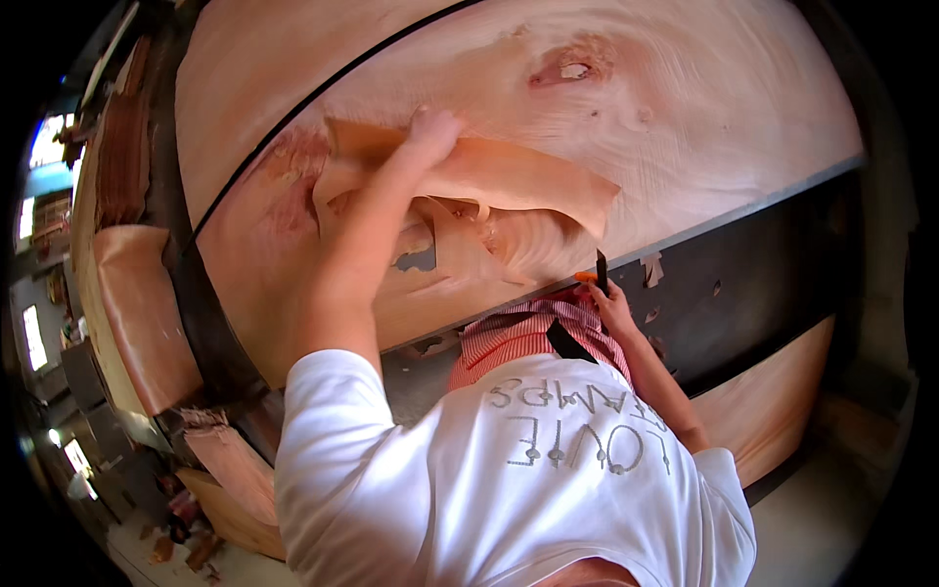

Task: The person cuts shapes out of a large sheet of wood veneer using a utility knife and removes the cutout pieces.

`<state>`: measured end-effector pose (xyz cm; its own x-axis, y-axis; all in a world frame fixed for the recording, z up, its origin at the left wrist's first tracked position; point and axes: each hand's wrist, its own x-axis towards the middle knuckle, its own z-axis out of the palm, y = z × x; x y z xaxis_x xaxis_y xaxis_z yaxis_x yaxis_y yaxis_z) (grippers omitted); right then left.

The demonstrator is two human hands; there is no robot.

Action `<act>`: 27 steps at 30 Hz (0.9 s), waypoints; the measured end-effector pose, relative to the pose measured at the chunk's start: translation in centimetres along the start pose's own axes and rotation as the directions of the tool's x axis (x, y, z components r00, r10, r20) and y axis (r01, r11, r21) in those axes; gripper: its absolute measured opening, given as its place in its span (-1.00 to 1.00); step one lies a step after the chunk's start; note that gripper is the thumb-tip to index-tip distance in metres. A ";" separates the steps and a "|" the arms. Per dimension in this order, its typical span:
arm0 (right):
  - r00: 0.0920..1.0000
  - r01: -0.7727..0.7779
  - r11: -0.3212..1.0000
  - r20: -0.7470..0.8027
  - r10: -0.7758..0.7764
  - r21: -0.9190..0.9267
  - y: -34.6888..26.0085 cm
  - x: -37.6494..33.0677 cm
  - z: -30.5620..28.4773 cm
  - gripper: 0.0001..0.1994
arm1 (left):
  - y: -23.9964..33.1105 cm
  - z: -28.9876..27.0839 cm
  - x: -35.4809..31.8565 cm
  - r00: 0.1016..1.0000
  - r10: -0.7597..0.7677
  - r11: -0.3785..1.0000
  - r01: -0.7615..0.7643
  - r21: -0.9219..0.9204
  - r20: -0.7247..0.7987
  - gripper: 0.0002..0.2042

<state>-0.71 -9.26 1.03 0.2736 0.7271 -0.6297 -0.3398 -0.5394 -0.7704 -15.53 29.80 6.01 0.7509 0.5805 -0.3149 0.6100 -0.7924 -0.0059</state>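
Observation:
A curled strip of thin wood veneer [533, 178] is lifted off the large pale veneer sheet [704, 117] in front of me. My left hand [435, 135] reaches across and grips the strip's far edge, with the fingers closed and partly hidden. Beneath the strip, the sheet has a torn opening with ragged edges and a dark gap. Close to my body at the sheet's near edge, my right hand [610, 305] is closed around a cutter knife [602, 270] with a black upright part and an orange part. The knife is apart from the strip.
A knot with a hole [575, 71] marks the sheet farther back. Below its near edge, a dark surface [773, 264] carries small wood scraps [652, 270]. At the left hangs a bent veneer sheet [147, 313], with stacked brown veneer [125, 157] behind it.

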 end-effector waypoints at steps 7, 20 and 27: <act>0.991 0.131 0.991 -0.002 -0.131 0.001 -0.7 0.3 -0.3 -0.78 | -14.0 -8.3 -1.4 0.862 -0.310 0.776 -0.015 -0.630 -0.402 -0.81; 0.976 0.082 0.994 0.207 -0.066 -0.070 -0.8 1.4 9.1 -0.78 | -22.1 10.7 -28.0 0.668 -0.721 -0.542 -0.380 -0.750 0.182 -0.79; 0.973 0.067 0.995 0.228 -0.048 -0.077 -4.7 2.6 15.3 -0.58 | -4.6 18.3 -24.9 0.476 -0.720 -0.687 -0.393 -0.611 0.505 -0.56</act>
<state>-12.20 1.63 4.55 0.0775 0.8294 -0.5532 -0.2507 -0.5208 -0.8160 -41.64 15.55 -3.46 -0.2098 0.7523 -0.6246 -0.5596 0.4314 0.7076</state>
